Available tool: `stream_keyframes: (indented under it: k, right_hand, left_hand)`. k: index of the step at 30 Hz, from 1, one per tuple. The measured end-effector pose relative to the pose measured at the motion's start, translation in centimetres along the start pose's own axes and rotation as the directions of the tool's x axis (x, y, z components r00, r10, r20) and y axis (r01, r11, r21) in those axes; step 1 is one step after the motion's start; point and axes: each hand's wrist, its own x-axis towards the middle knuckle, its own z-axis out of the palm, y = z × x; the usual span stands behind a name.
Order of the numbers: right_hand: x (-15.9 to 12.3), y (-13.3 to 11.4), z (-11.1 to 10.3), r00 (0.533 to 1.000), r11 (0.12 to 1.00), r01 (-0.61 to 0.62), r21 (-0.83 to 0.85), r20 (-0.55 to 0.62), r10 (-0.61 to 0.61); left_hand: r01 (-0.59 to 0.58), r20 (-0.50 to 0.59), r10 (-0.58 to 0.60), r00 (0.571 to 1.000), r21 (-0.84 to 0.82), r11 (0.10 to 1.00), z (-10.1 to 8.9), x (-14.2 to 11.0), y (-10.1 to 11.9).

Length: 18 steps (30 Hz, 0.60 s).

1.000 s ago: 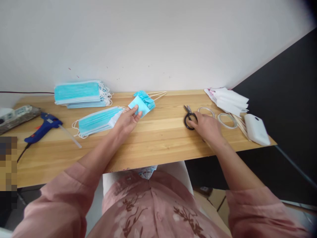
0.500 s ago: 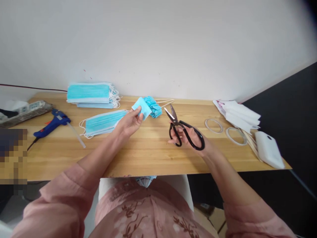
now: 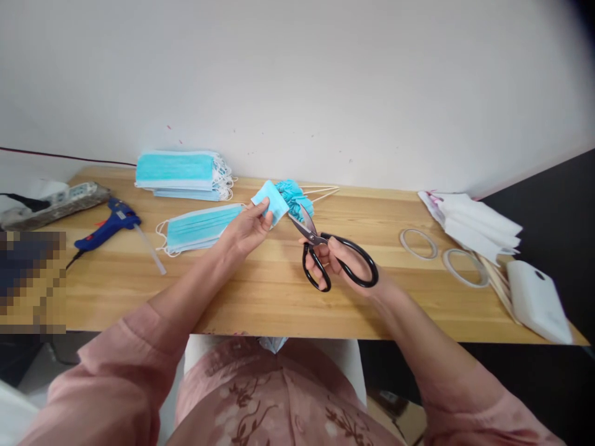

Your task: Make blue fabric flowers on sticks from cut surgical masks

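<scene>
A small folded piece of light-blue mask fabric [image 3: 272, 199] is pinched between the thumb and fingers of my left hand [image 3: 250, 230]. My right hand [image 3: 335, 257] grips a pair of scissors [image 3: 312, 235] with black looped handles. Their blades are parted and point up and left, close to the fabric's right edge. Just behind the fabric lie ruffled blue fabric flowers [image 3: 297, 197] on thin pale sticks. A blue face mask [image 3: 204, 226] with white ear loops rests flat beside my left hand, partly covered by it.
A stack of face masks [image 3: 176, 170] lies at the back left. A blue glue gun [image 3: 109, 226] with a glue stick and a power strip [image 3: 60, 204] are further left. On the right are two tape rings [image 3: 418, 243], folded white sheets [image 3: 478, 223] and a white case-like object [image 3: 539, 300].
My right hand has brought the scissors left, nearer the fabric in my left hand. The whole view has shifted and tilted slightly. My left hand keeps its pinch.
</scene>
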Motion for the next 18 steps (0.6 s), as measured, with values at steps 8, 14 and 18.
stream_keyframes:
  k: [8,14,18]
  right_hand:
    - [0.8,0.0,0.4,1.000,1.000,-0.007,-0.003,-0.011,0.007]
    - [0.8,0.2,0.3,1.000,1.000,-0.008,0.005,-0.022,0.008]
    - [1.3,0.3,0.3,0.999,1.000,-0.017,0.007,-0.035,0.017]
  left_hand:
    - [0.014,0.011,-0.014,1.000,-0.018,1.000,-0.2,0.2,-0.2]
    - [0.006,0.049,-0.006,0.999,0.001,1.000,-0.1,0.1,-0.4]
    - [-0.010,0.100,0.007,0.995,0.035,0.999,-0.5,0.2,-1.0]
